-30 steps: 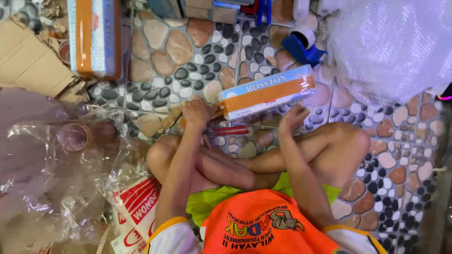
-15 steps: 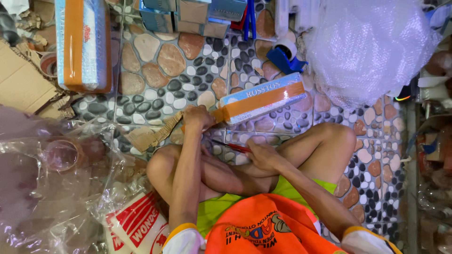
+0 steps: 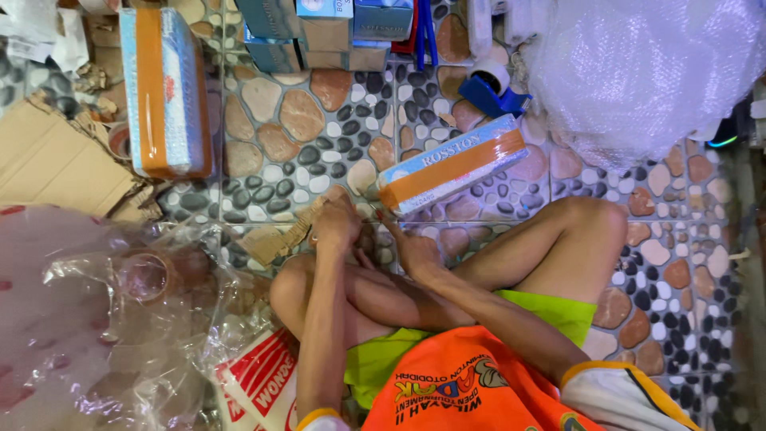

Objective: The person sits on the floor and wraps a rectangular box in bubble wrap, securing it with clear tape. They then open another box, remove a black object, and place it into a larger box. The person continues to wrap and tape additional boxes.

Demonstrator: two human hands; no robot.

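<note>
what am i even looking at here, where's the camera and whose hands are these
The camera sits on a person's head and looks straight down, so you see their own arms, crossed legs and orange shirt from above. There is no machine, only two bare hands.

The person sits on a floor tiled with a pebble pattern. The left hand and right hand meet near the end of a long box, light blue with an orange band, which lies on the floor in front of the knees. Whether either hand actually grips it is hard to tell.

Around them: a second wrapped box of the same colours, flat cardboard, a blue tape dispenser, a pile of bubble wrap, stacked small boxes, and crumpled clear plastic.
</note>
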